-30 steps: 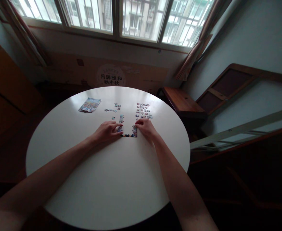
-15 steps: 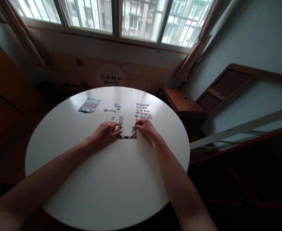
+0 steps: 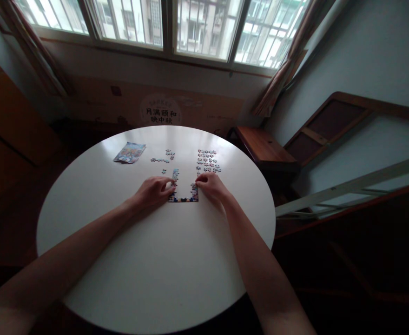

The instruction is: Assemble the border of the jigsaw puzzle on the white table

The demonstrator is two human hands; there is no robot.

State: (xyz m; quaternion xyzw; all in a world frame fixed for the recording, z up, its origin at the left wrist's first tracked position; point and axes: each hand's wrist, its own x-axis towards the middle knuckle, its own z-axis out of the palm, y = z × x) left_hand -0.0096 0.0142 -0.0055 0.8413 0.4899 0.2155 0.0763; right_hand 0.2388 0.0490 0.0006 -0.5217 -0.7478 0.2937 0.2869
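A U-shaped border of joined jigsaw puzzle pieces (image 3: 184,200) lies on the white round table, its open side facing away from me. My left hand (image 3: 155,188) rests against the border's left side, thumb and forefinger apart and touching its edge. At the top of the right side, my right hand (image 3: 209,183) pinches a puzzle piece, which its fingertips mostly hide. Rows of loose puzzle pieces (image 3: 206,161) lie just beyond my right hand. Beyond the left hand are a few more loose pieces (image 3: 160,160), one small piece (image 3: 164,171) standing apart.
A colourful printed packet or sheet (image 3: 130,152) lies at the far left of the white table (image 3: 155,265). Behind the table's right side stands a wooden stool or bench (image 3: 265,146). A long cardboard panel (image 3: 204,104) leans beneath the barred window.
My left thumb and fingers have shifted slightly along the border's left side. The border's lower edge sits a touch nearer to me. The right hand has hardly moved.
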